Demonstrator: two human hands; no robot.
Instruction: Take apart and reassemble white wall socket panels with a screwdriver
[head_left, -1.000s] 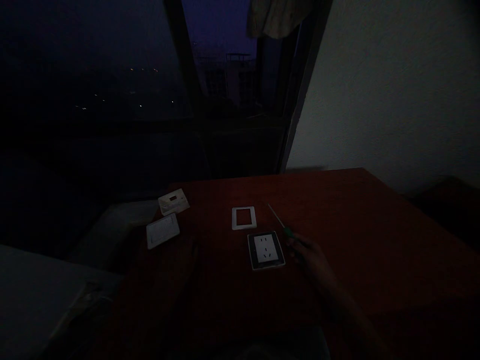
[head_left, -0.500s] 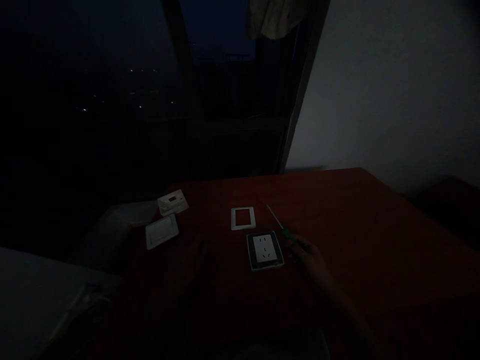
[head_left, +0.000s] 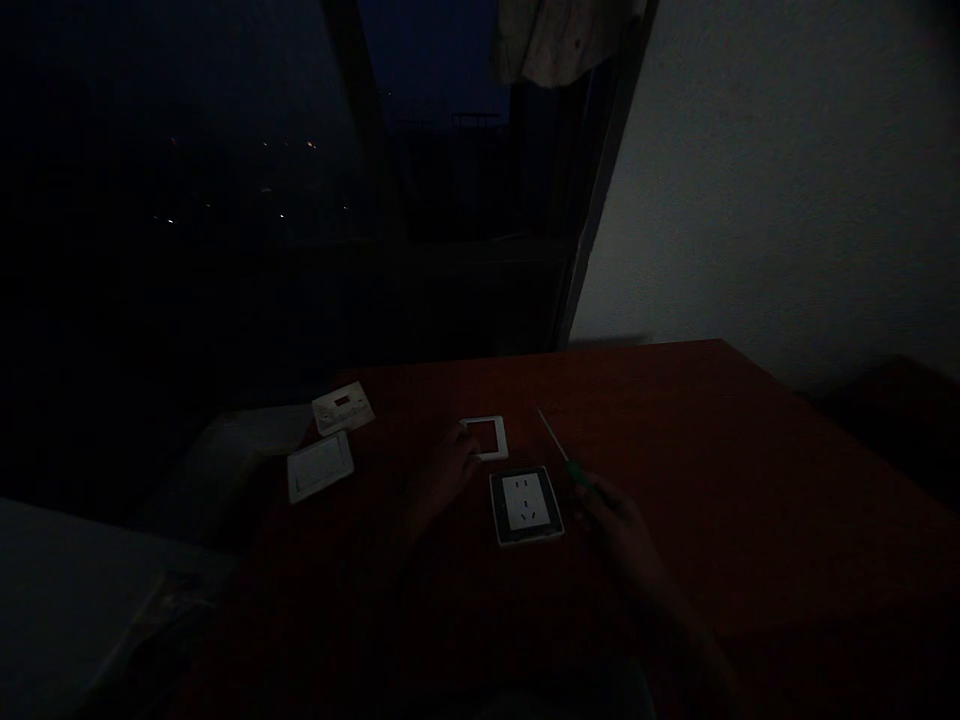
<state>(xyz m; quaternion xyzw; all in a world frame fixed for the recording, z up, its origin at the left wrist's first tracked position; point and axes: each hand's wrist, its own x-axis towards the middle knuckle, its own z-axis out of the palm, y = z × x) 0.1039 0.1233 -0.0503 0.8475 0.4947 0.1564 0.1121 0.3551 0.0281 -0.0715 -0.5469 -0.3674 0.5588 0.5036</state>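
In the dim head view, my right hand [head_left: 619, 520] is closed round the green handle of a screwdriver [head_left: 574, 472], whose thin shaft points up and left above the tabletop. Just left of that hand lies a wall socket [head_left: 526, 502] with a white slotted face and a dark surround. My left hand [head_left: 448, 468] has its fingers closed at the left edge of a white square frame [head_left: 502, 440], which lies behind the socket. The fingers cover the frame's left side and lower left corner.
A white cover plate [head_left: 321, 467] and a pale plate with a small rectangular hole [head_left: 343, 407] lie at the left edge of the reddish-brown table [head_left: 675, 430]. Behind the table are a dark window and a white wall [head_left: 765, 180]. Cloth [head_left: 555, 45] hangs above.
My left hand has moved right and away from me, from the shadow near the cover plate to the white frame. The right hand still holds the screwdriver in nearly the same place.
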